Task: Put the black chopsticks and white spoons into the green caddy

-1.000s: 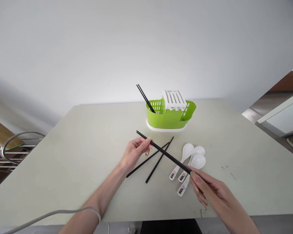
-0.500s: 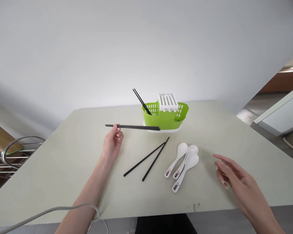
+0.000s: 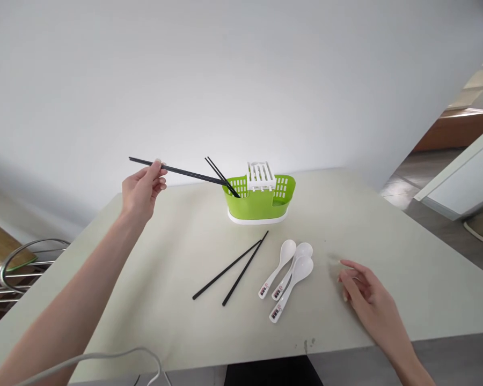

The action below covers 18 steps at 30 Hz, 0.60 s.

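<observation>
My left hand point(image 3: 144, 187) pinches a pair of black chopsticks point(image 3: 189, 173) near their thin ends. Their thick ends point right and reach the left rim of a green utensil basket point(image 3: 257, 206) with a white slatted top piece point(image 3: 261, 174) and white base. Another black pair point(image 3: 218, 170) leans in the basket's left compartment. Two more black chopsticks point(image 3: 243, 273) lie on the table, their tips close together. Right of them, three white spoons point(image 3: 293, 281) lie partly overlapping. To the right of the spoons, my right hand point(image 3: 366, 295) is empty, its fingers loosely curled and apart.
The pale table point(image 3: 165, 300) stands against a white wall point(image 3: 185, 80). A metal rack point(image 3: 24, 262) with a wooden board point(image 3: 4, 246) is beyond its left edge. A grey cable point(image 3: 116, 354) crosses my left forearm in the foreground.
My left hand has risen and moved left and forward with the chopsticks, tilting their thick ends down to the basket rim. The view has shifted slightly; my right hand stays empty.
</observation>
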{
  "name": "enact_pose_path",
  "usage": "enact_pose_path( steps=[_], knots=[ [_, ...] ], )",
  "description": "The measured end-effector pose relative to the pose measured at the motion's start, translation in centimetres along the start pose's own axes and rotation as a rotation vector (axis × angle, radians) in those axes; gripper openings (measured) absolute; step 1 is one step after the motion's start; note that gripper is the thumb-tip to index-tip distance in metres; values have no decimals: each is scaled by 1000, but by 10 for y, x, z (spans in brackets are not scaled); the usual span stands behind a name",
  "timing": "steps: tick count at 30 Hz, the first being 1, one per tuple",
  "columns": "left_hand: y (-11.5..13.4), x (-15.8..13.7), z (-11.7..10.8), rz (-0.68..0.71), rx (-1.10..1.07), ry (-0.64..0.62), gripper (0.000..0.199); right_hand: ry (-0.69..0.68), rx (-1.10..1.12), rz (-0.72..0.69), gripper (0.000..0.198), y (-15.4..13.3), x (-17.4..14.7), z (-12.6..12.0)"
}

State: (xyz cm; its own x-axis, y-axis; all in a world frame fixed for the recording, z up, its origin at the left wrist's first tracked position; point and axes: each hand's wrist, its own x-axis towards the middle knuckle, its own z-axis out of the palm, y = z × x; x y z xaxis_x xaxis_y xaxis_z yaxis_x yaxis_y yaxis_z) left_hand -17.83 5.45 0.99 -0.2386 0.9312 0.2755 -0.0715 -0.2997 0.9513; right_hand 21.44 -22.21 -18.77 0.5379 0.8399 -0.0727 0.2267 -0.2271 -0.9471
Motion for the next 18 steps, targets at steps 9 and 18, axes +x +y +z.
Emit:
enact_pose_path(
  steps=[9,18],
  knots=[
    [1,7,57,28,367,-95,27,-28,-33,-48,56,7,1,2],
    [-19,14,75,-42,556,-216,29,-42,-56,-71,54,10,4,3]
  ],
)
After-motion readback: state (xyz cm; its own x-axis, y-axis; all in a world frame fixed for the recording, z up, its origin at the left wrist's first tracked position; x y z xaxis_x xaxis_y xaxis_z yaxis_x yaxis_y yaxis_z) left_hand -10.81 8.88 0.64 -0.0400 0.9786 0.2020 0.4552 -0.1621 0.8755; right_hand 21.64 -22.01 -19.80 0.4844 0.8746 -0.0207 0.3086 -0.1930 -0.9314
